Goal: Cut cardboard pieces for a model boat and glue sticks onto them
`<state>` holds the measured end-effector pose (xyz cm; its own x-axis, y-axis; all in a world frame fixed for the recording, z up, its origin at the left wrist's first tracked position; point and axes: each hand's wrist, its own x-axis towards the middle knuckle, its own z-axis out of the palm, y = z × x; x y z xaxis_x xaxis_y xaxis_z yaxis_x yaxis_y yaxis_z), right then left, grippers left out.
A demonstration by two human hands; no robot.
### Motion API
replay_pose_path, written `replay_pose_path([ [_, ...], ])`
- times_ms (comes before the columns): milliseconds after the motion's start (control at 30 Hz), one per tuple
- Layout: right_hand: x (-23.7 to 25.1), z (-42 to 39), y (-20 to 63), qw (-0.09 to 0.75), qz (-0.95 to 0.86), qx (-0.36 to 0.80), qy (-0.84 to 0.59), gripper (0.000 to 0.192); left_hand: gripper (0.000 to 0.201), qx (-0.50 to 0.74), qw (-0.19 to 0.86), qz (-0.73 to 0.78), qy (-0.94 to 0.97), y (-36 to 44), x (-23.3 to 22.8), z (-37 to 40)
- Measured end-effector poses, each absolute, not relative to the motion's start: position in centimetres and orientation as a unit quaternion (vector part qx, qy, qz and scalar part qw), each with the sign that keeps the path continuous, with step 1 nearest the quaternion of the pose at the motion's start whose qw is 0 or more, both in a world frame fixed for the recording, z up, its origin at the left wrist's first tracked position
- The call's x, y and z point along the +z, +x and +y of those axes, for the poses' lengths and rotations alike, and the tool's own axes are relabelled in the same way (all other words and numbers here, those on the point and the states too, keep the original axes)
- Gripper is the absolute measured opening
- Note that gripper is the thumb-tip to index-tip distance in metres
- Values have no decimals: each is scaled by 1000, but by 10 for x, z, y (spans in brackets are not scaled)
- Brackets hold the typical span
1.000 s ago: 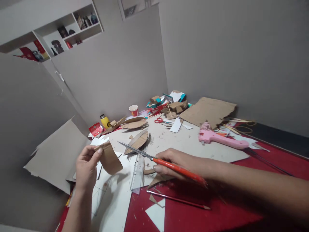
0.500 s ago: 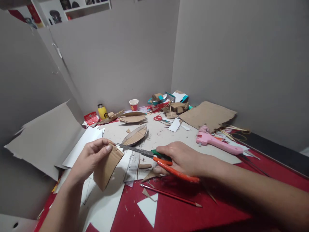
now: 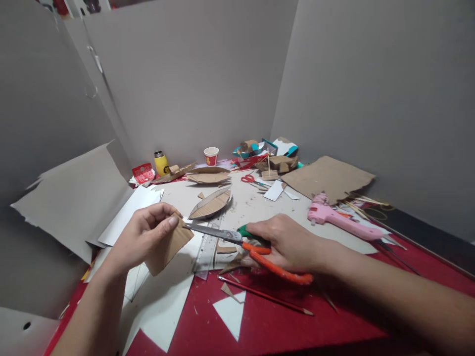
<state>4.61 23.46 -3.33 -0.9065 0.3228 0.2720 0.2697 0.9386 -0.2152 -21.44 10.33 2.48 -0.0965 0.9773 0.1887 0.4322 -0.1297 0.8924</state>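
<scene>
My left hand [image 3: 152, 235] is closed on a piece of brown cardboard [image 3: 168, 252], pinched along its upper edge between thumb and fingers. In my right hand [image 3: 278, 242] are scissors [image 3: 213, 231] with orange and green handles, fingers wrapped round the grips. The blades point left and their tips touch the cardboard's upper edge beside my left thumb. Behind the blades lies a boat-shaped cardboard piece [image 3: 211, 203]. Under the scissors are a clear ruler [image 3: 205, 254] and a small cardboard scrap [image 3: 226, 249].
A red pencil [image 3: 265, 295] and a white paper triangle [image 3: 230, 312] lie on the red tabletop in front. At right rests a pink glue gun [image 3: 341, 220] near a brown cardboard sheet [image 3: 328, 177]. Farther back stand a paper cup [image 3: 211, 156] and a yellow bottle [image 3: 161, 164].
The scissor blades look more closed, with their tips now at the cardboard's edge. The held cardboard has tilted slightly. The whole view has shifted a little.
</scene>
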Motion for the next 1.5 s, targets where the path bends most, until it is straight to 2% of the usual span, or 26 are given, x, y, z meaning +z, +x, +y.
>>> replay_pose_path([
  [367, -32, 247, 54, 223, -962, -119, -106, 47, 20, 447, 358, 579, 580, -212, 25, 104],
  [600, -26, 252, 57, 239, -955, -158, -72, 45, 19, 430, 430, 558, 565, -214, 21, 104],
  [733, -20, 248, 58, 206, -966, -125, -91, 46, 22, 428, 409, 557, 582, -214, 20, 108],
  [800, -19, 242, 57, 196, -969, -84, -124, 46, 25, 446, 353, 579, 584, -213, 20, 108],
  [833, -20, 239, 56, 196, -967, -61, -149, 46, 26, 475, 292, 595, 579, -213, 20, 108],
  [967, -23, 229, 46, 235, -920, 40, -310, 49, 25, 644, -88, 608, 455, -208, 19, 100],
  [1000, -22, 228, 43, 245, -903, 74, -345, 49, 22, 667, -130, 601, 420, -206, 19, 98],
  [1033, -21, 226, 40, 253, -887, 110, -371, 49, 21, 681, -116, 601, 403, -204, 18, 97],
  [1067, -20, 224, 36, 260, -873, 144, -386, 48, 26, 686, -48, 603, 404, -201, 17, 98],
  [1167, -20, 215, 25, 266, -855, 210, -393, 45, 40, 649, 298, 553, 429, -191, 13, 107],
  [1233, -24, 207, 18, 261, -857, 223, -384, 44, 42, 663, 414, 484, 394, -186, 9, 114],
  [1367, -37, 195, 11, 251, -872, 222, -358, 43, 25, 752, 391, 431, 310, -184, 4, 121],
  [1500, -38, 192, 15, 226, -890, 215, -332, 39, 26, 758, 361, 442, 316, -189, 5, 118],
])
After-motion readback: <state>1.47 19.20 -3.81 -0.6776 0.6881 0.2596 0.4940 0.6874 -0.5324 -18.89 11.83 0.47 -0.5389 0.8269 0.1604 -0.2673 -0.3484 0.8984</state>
